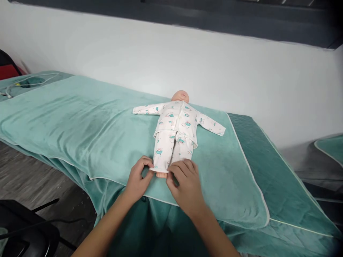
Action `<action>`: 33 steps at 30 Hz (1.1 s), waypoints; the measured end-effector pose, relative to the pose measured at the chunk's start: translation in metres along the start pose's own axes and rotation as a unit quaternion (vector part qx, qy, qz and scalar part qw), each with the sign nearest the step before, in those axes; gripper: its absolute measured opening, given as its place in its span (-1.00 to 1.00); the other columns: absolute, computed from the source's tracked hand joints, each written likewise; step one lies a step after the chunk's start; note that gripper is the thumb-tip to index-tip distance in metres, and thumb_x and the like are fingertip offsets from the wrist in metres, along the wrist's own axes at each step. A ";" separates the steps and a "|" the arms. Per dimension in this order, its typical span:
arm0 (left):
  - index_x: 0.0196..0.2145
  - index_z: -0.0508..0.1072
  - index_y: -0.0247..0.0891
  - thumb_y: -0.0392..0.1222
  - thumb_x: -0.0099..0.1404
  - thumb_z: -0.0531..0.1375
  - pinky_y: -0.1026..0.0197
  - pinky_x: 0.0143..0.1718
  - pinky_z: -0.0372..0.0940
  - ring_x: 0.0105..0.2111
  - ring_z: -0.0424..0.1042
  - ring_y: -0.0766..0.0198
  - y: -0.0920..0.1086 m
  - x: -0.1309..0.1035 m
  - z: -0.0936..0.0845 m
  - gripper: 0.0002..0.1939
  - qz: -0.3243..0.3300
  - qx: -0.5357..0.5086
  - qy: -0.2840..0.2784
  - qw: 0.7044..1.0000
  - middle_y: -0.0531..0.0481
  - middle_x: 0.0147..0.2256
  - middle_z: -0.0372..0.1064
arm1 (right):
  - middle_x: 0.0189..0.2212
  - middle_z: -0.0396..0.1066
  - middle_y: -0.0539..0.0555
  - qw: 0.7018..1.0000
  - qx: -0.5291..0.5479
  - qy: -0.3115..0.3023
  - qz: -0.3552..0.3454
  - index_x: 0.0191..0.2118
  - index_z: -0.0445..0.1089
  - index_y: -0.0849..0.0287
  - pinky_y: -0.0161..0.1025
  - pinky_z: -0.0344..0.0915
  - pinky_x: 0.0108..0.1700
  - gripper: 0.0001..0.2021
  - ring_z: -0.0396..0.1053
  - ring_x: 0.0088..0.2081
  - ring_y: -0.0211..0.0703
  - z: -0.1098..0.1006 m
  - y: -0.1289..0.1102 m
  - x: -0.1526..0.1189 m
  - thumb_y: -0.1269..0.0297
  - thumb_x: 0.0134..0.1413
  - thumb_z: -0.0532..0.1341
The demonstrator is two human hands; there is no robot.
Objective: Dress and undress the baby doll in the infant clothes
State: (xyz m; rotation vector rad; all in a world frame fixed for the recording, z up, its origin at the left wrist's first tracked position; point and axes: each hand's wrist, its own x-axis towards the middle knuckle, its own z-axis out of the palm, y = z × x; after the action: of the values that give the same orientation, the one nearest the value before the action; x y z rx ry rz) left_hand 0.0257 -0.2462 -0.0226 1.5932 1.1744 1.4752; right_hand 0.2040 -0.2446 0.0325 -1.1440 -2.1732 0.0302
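A baby doll lies on its back, wearing a white printed shirt with the sleeves spread wide. Matching white pants cover its legs, and toes of one foot stick out below the cuff. My left hand pinches the left edge of that cuff between thumb and fingers. At the cuff's other edge, my right hand is closed on the fabric and covers the lower end of the other pant leg.
A light green blanket lies under the doll on a bed with a darker green cover. White wall runs behind it. A black chair stands at lower left; a pale cord lies at far left.
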 end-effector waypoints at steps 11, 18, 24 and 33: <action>-0.23 0.36 -0.20 -0.37 0.31 0.12 0.23 -0.15 0.21 -0.21 0.31 0.27 -0.009 -0.003 -0.012 -0.88 -0.044 -0.083 -0.004 0.996 0.02 -0.26 0.27 | -0.04 0.33 0.18 0.985 0.085 0.064 0.134 0.04 0.27 0.12 -0.09 0.34 -0.03 -0.68 0.33 0.00 -0.05 -0.014 0.028 -0.041 0.54 0.20 0.11; -0.26 0.38 -0.20 -0.24 0.34 0.18 0.27 -0.20 0.22 -0.28 0.32 0.32 -0.012 -0.001 -0.008 -0.97 -0.108 -0.102 0.037 0.988 0.06 -0.32 0.30 | -0.18 0.39 0.09 0.981 0.061 0.040 0.180 -0.15 0.33 0.12 -0.13 0.33 -0.13 -0.84 0.37 -0.14 -0.08 0.003 0.039 -0.039 0.48 0.18 0.16; -0.26 0.39 -0.21 -0.19 0.33 0.20 0.26 -0.19 0.23 -0.27 0.34 0.30 -0.014 -0.003 -0.010 -0.93 -0.123 -0.103 0.044 0.986 0.05 -0.31 0.33 | -0.36 0.33 -0.01 0.980 0.139 0.065 0.126 -0.29 0.29 0.13 -0.28 0.24 -0.31 -0.89 0.31 -0.34 -0.24 -0.022 0.026 -0.024 0.49 0.20 0.18; -0.30 0.43 -0.20 -0.21 0.36 0.17 0.26 -0.18 0.21 -0.24 0.31 0.30 -0.015 -0.003 -0.009 -0.93 -0.098 -0.076 0.020 0.992 0.04 -0.30 0.31 | -0.25 0.39 0.08 0.994 0.059 0.015 0.087 0.05 0.40 0.08 -0.20 0.35 -0.25 -0.73 0.40 -0.24 -0.15 -0.022 0.028 -0.030 0.41 0.28 0.16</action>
State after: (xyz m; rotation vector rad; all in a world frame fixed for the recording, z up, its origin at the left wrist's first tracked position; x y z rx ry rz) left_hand 0.0140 -0.2442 -0.0359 1.3134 1.1741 1.4382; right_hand 0.2487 -0.2551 0.0244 -1.2541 -2.0118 0.2152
